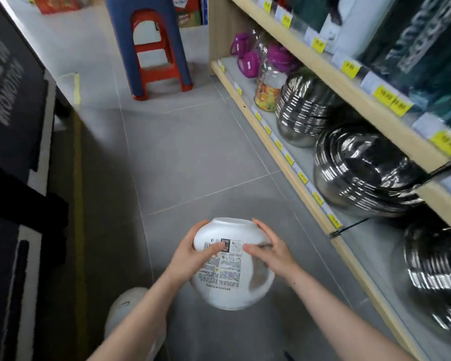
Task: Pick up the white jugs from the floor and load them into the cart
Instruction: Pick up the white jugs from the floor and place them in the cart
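A white jug (231, 277) with a printed label and a side handle is held above the grey floor, its flat bottom pointing away from me. My left hand (193, 252) grips its left side, thumb across the label. My right hand (270, 252) grips its right side, fingers curled round the body above the handle. No cart shows in this view.
A wooden shelf unit (284, 157) runs along the right with stacked steel bowls (359, 168), glass jars and purple-lidded containers. Stacked blue and red plastic stools (154, 48) stand ahead in the aisle. A dark display stand (13, 105) lines the left. My shoe (126, 306) is on the floor.
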A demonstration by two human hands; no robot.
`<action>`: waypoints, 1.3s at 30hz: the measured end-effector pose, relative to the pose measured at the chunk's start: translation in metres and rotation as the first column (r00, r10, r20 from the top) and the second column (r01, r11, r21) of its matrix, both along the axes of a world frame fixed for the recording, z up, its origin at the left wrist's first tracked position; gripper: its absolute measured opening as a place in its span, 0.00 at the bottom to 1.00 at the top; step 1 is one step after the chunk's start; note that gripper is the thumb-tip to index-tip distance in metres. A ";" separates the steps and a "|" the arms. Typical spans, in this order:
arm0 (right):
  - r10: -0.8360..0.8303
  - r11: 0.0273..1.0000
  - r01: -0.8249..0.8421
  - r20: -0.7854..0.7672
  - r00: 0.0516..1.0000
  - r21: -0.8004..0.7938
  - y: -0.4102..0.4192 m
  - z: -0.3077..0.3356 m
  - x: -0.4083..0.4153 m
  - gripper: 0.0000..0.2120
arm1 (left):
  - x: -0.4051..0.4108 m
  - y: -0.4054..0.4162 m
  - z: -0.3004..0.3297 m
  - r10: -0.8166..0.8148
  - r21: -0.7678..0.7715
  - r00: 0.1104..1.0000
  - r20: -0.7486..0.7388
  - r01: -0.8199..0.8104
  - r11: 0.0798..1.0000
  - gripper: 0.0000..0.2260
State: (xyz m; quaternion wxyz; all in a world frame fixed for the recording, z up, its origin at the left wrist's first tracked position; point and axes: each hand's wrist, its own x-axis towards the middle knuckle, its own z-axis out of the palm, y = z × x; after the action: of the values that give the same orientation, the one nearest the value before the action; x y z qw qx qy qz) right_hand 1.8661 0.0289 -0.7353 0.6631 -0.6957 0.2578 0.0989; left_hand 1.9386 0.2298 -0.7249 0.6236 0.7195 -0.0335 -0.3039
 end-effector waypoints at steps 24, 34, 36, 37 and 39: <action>-0.480 0.877 0.475 -0.110 0.871 -0.068 0.001 0.467 -0.287 0.38 | -0.184 -0.076 0.437 -0.618 0.095 0.786 0.011 0.615 0.783 0.38; -0.359 0.933 0.358 -0.081 0.930 -0.032 -0.073 0.471 -0.325 0.35 | -0.247 -0.118 0.446 -0.452 0.099 0.892 -0.002 0.450 0.888 0.37; -0.278 0.960 0.277 -0.052 0.959 -0.026 -0.096 0.473 -0.323 0.34 | -0.266 -0.127 0.447 -0.338 0.078 0.941 0.017 0.336 0.939 0.33; -0.225 0.974 0.224 -0.035 0.974 -0.034 -0.107 0.474 -0.322 0.34 | -0.276 -0.132 0.449 -0.258 0.070 0.966 0.028 0.256 0.964 0.30; -0.107 0.994 0.106 -0.031 0.994 -0.035 -0.124 0.481 -0.318 0.33 | -0.297 -0.136 0.456 -0.107 0.063 0.993 0.050 0.104 0.993 0.28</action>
State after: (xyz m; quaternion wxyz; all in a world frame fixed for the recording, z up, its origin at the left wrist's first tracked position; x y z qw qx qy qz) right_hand 1.5477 -0.0953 -0.2539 0.6514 -0.6903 0.3069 0.0705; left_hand 1.6417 0.0935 -0.2689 0.5835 0.7431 -0.0791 -0.3179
